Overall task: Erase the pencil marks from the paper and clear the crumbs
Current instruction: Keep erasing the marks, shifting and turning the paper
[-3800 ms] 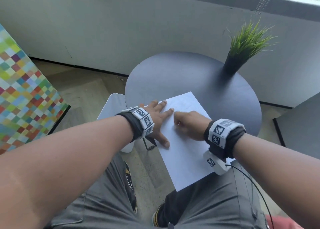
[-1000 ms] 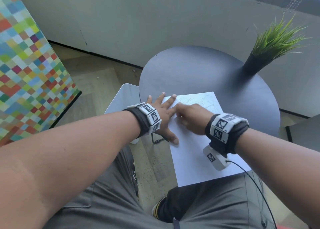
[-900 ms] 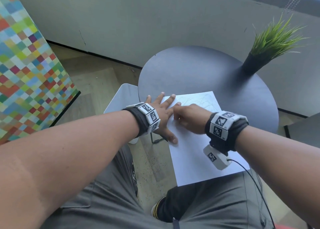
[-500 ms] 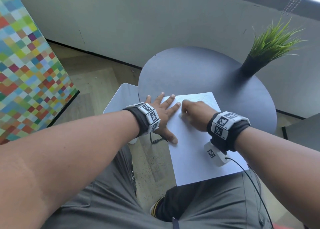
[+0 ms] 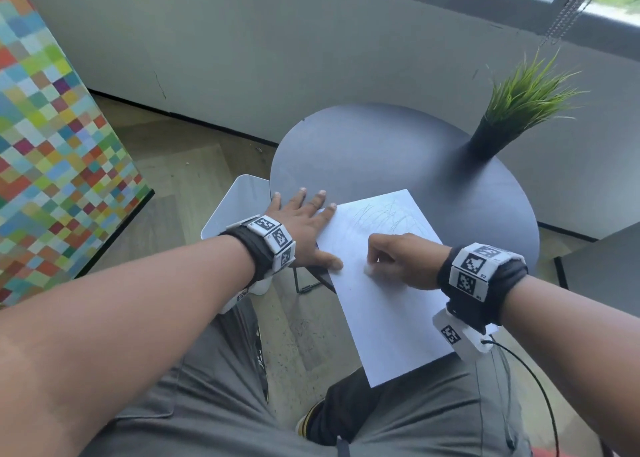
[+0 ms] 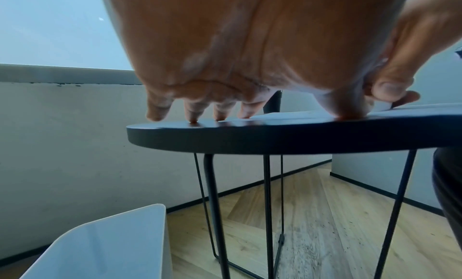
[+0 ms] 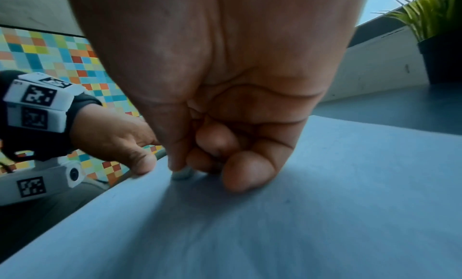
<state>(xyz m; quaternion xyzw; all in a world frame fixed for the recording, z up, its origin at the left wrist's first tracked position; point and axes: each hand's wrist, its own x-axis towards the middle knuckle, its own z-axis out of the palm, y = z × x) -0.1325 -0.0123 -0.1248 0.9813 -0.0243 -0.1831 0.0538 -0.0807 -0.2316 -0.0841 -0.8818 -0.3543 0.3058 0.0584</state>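
Head view, items left to right: patterned panel [image 5: 59, 166] of coloured squares at the far left; white bin [image 5: 235, 204] on the floor just beside the table's left edge; left hand [image 5: 304, 228], fingers straight and spread, flat across the table edge and the paper's left margin, thumb pressing the sheet's near-left edge; round dark table [image 5: 381, 145]; paper [image 5: 381, 301], long axis running from the person's lap up and away toward the plant, its near end overhanging the table edge above the knees; right hand [image 5: 405, 262], fingers curled, pinching a small white eraser [image 5: 369, 269] against the sheet near its middle; pencil marks [image 5: 388, 216], a faint scribble on the far end of the sheet, lying forward of the right hand's knuckles; potted plant [image 5: 519, 110] at the table's far right. Right wrist view: eraser [image 7: 182, 174] tip touching the paper between thumb and forefinger. Governing relation, as judged: the marks lie ahead of the eraser, along the sheet's long axis; right hand is the nearer, left hand serves as the anchor. Crumbs: too small to tell.
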